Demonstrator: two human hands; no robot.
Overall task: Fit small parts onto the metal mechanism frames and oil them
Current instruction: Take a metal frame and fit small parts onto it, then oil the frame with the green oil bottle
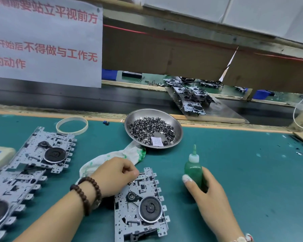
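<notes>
**Operator:** While I hold position, status is as follows. My left hand rests on the far end of the metal frame at the near edge of the tabletop, fingers curled at the frame's far corner. I judge it is seating a small part, but the part itself is too small to confirm. My right hand grips the green oil bottle, upright, nozzle up, just right of the frame and touching the tabletop.

**Supervisor:** Parts supply?

**Operator:** The steel bowl of small parts sits towards the far edge, beyond a green-stained rag. Two more frames lie at the left edge.

**Supervisor:** Hazards from here?

**Operator:** Three, by my judgement. Tilting the bottle before the part is seated could oil the wrong point. Squeezing too hard could flood the frame. Lifting my left hand early could let the frame shift or the part drop out.
</notes>
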